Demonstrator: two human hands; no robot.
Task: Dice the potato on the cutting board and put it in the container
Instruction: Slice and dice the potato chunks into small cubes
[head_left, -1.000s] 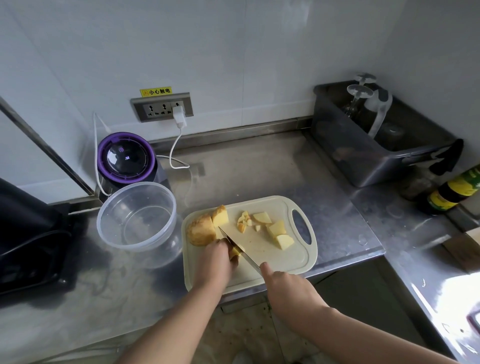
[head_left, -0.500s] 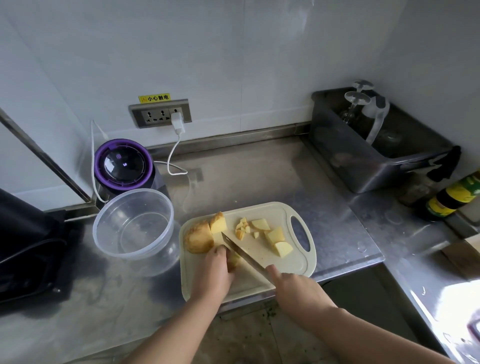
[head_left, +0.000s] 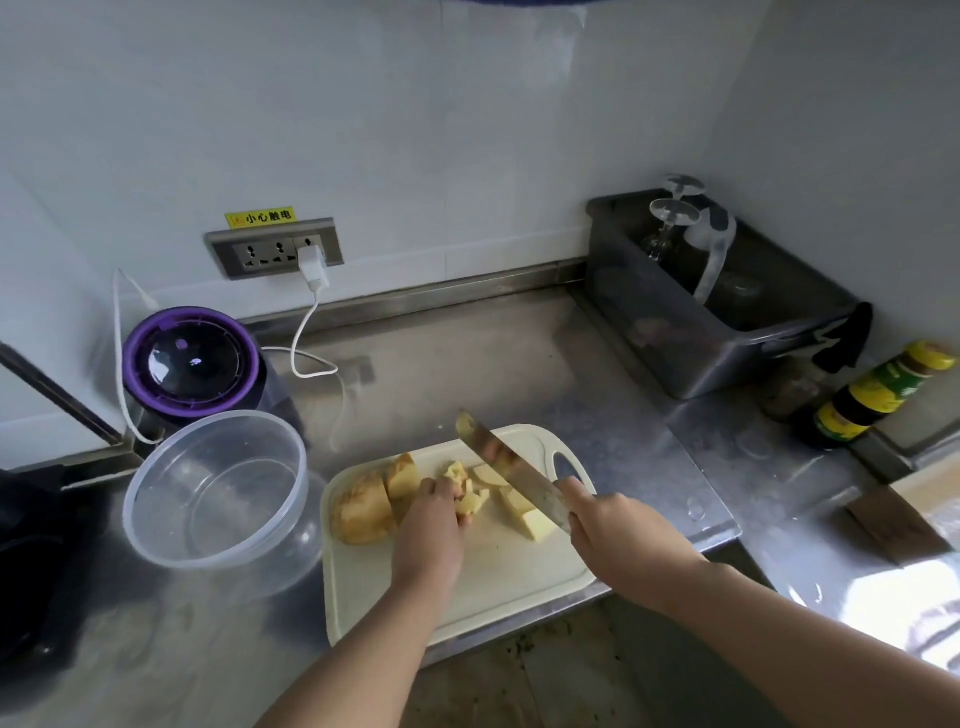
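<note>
A cream cutting board lies at the counter's front edge. On its far left sit two uncut potato chunks with brownish skin. My left hand lies over the board with its fingertips on small yellow potato dice. Larger cut pieces lie to the right of them. My right hand grips the handle of a knife, whose blade is raised and points away to the upper left, a bit of potato stuck near its tip. An empty clear round container stands left of the board.
A purple-lidded appliance stands behind the container, its white cable running to a wall socket. A grey tub with glassware sits at the back right. Dark sauce bottles stand right of it. A black object fills the left edge.
The knife has lifted off the board and swung to the right, its tip now pointing up and away. My left hand has moved forward onto the small diced pieces.
</note>
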